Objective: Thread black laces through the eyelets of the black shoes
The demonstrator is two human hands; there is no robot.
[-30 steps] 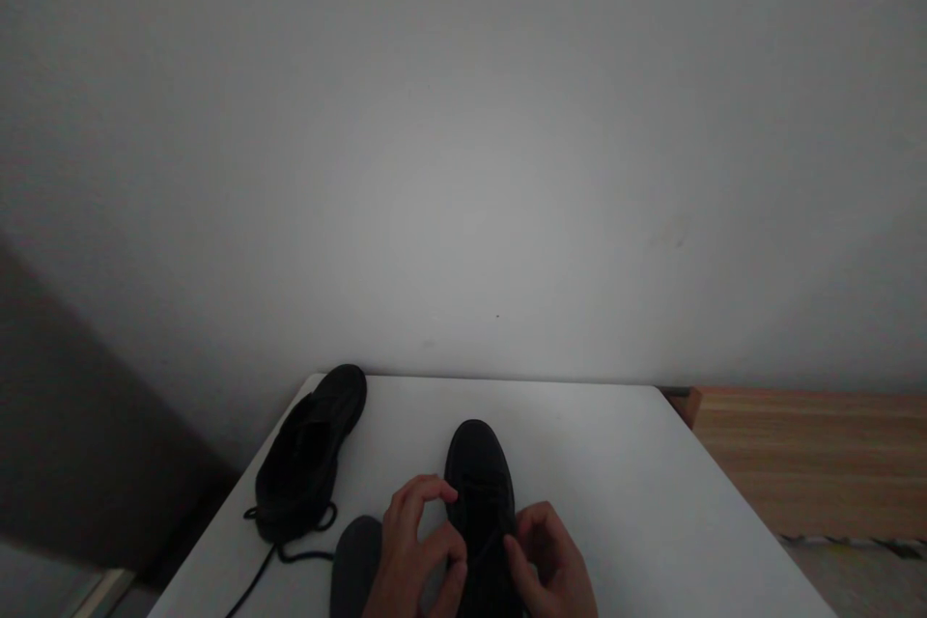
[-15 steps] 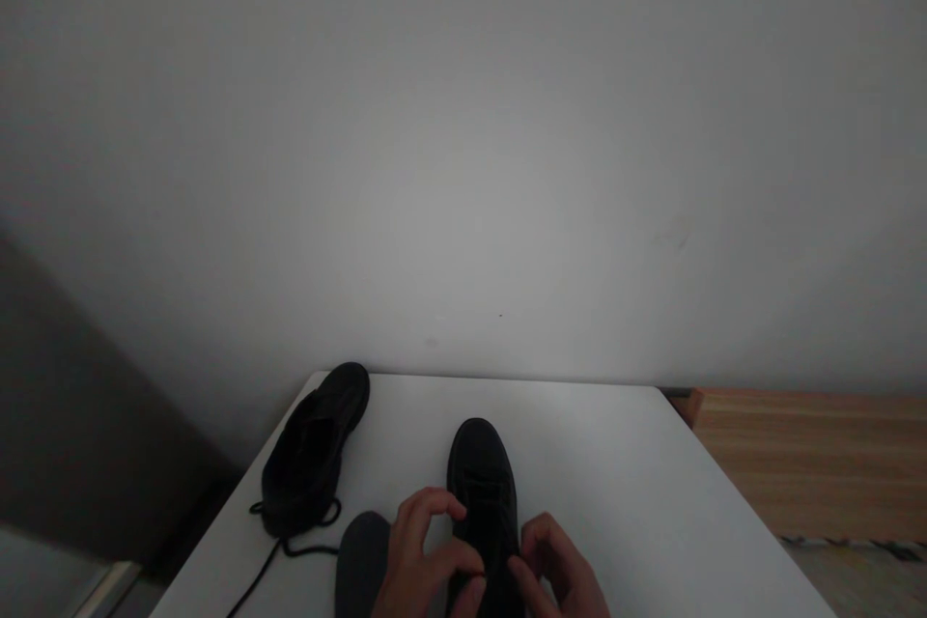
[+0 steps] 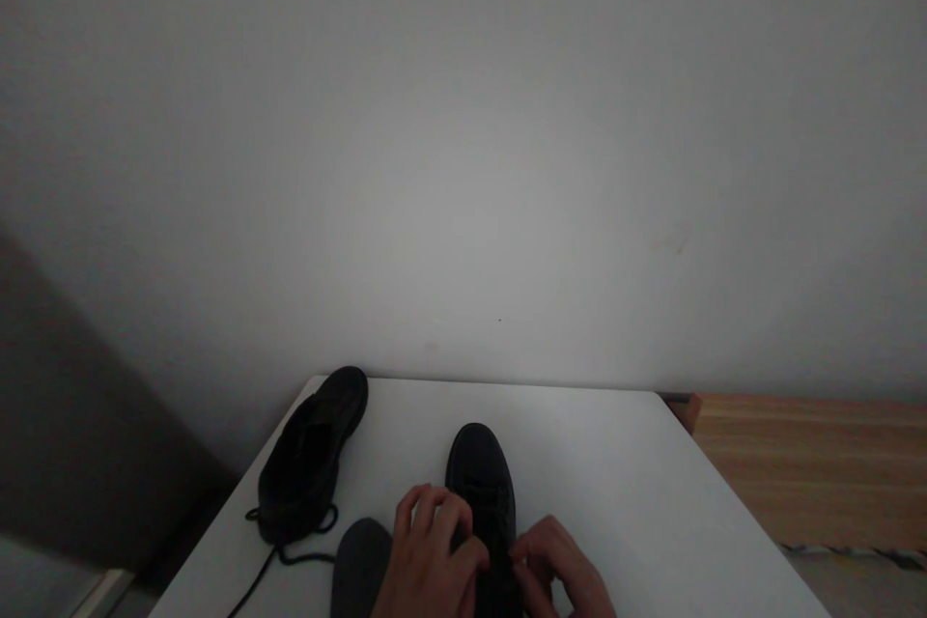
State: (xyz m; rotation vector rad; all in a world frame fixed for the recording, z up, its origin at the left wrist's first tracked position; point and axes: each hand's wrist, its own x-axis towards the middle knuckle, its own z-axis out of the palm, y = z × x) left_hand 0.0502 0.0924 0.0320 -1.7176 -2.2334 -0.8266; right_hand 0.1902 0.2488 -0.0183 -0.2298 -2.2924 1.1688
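Counting rightward, I see one shoe [image 3: 298,473] lower left, one insole [image 3: 358,565], my left hand [image 3: 431,550] curled, a second shoe [image 3: 483,478] bottom centre, toe up-frame, long axis near-vertical, and my right hand [image 3: 557,560], fingers bunched; I can't tell either grip.

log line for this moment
left hand: over left side of shoe | right hand: at its right edge | table: other shoe, lace, grey insole

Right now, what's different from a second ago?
Your left hand has curled its fingers inward, narrowing the gap between thumb and forefinger. Your right hand has shifted slightly right and towards you. It's too dark to tell whether either gripped or released anything. The middle shoe, the left shoe and the grey rounded piece stayed put.
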